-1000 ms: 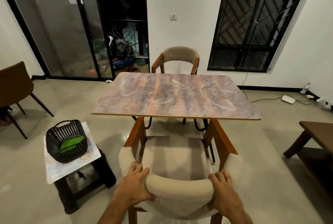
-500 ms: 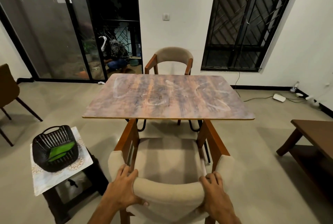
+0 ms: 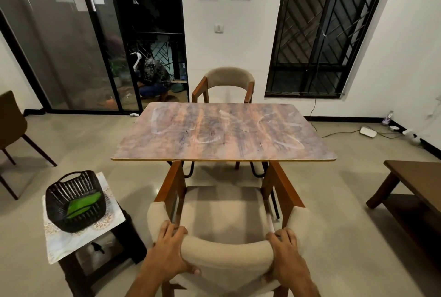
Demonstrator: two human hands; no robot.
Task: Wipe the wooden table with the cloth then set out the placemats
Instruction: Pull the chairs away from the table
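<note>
The wooden table (image 3: 224, 132) stands in the middle of the room, its top bare with pale smeared streaks. A beige padded chair (image 3: 226, 213) with wooden arms sits in front of me at the table's near edge. My left hand (image 3: 170, 250) grips the left end of its backrest, and my right hand (image 3: 285, 252) grips the right end. A black woven basket (image 3: 75, 200) holding something bright green (image 3: 82, 206) rests on a small stool (image 3: 81, 244) to my left. Whether the green thing is the cloth or placemats I cannot tell.
A second beige chair (image 3: 228, 84) stands at the table's far side. A dark low table (image 3: 415, 184) is at the right, a brown chair (image 3: 12, 127) at the far left. Cables and a power strip (image 3: 367, 132) lie by the right wall.
The chair has come back from the table, so more of its seat shows. The view has tilted up and shifted. Both hands keep their grip on the backrest.
</note>
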